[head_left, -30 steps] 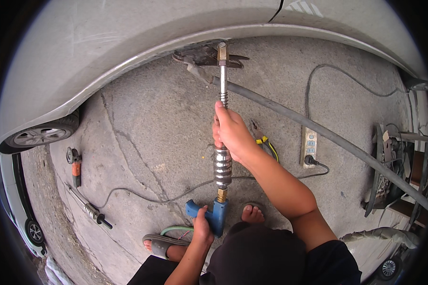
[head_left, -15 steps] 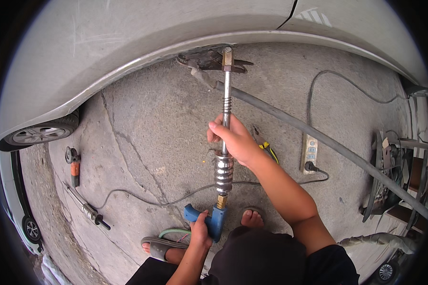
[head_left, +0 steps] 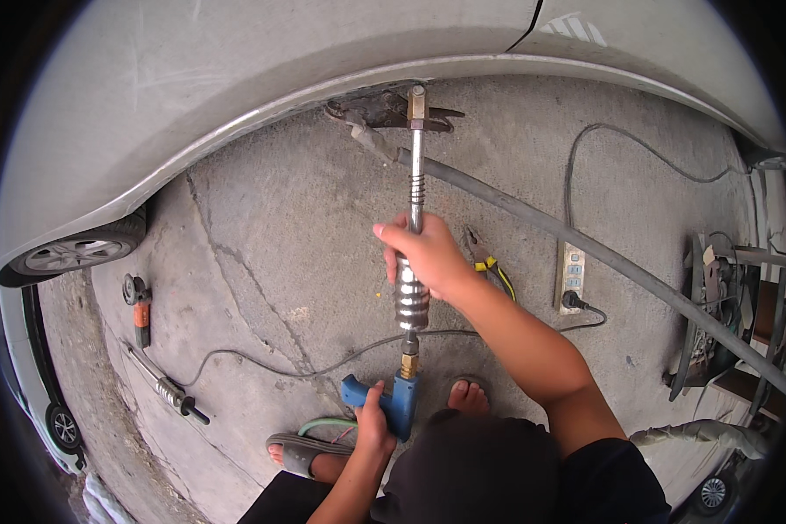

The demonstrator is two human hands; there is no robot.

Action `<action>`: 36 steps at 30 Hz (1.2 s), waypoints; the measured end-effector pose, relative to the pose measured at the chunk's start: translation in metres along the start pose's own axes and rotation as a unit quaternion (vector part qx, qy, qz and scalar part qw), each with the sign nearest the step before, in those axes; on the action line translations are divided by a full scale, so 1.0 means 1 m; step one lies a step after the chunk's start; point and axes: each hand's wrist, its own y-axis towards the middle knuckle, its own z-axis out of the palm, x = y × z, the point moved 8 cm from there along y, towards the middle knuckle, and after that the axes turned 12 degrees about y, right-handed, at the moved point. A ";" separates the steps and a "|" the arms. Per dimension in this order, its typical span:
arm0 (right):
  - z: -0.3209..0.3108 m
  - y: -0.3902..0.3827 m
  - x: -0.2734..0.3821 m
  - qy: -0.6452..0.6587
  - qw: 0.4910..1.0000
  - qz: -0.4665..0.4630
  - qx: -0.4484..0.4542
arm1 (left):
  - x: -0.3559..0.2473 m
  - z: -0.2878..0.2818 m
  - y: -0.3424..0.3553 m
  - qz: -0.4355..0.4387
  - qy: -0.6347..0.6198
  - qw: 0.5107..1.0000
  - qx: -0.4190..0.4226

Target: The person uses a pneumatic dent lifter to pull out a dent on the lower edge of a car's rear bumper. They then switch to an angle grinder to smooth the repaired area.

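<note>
My left hand [head_left: 372,419] grips a blue pistol-shaped handle [head_left: 402,397] with a brass fitting on top, joined to a chrome slide hammer. My right hand [head_left: 419,253] wraps round the top of its ribbed sliding weight [head_left: 411,306] and the shaft [head_left: 417,148], partly hiding both. The shaft's bracket [head_left: 417,106] lies at the pale car's lower sill [head_left: 288,86], over a dark metal piece [head_left: 362,109]; contact is unclear. Yellow-black pliers [head_left: 485,263] lie beside my right hand.
A long grey pole [head_left: 637,271] crosses diagonally. A power strip [head_left: 573,271], cord [head_left: 262,356], grinder [head_left: 140,310] and second slide hammer [head_left: 162,380] lie on concrete. A car wheel [head_left: 74,249] is left, a metal frame [head_left: 699,314] right, my sandalled foot [head_left: 306,454] below.
My right hand has moved down the shaft since a second ago. In the last half second the ribbed weight has slid up into it, baring the lower shaft.
</note>
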 end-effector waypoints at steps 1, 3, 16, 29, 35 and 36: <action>-0.001 -0.016 -0.033 -0.019 0.999 -0.032 0.030 | -0.002 -0.001 0.002 -0.010 -0.002 1.000 -0.011; -0.004 -0.028 -0.063 -0.002 0.999 0.029 0.041 | 0.011 -0.001 -0.008 0.012 -0.001 1.000 0.020; -0.001 -0.025 -0.020 -0.010 0.999 -0.037 0.034 | -0.004 0.012 -0.006 0.060 0.050 0.997 -0.009; 0.005 -0.020 -0.021 -0.001 0.999 -0.033 0.040 | -0.009 0.009 -0.009 0.069 0.043 0.996 -0.033; 0.006 -0.020 -0.022 -0.031 0.998 -0.028 0.045 | -0.005 0.007 -0.006 0.070 0.042 0.996 -0.035; 0.007 -0.020 -0.022 -0.029 0.998 -0.029 0.048 | -0.004 0.008 -0.006 0.070 0.043 0.996 -0.033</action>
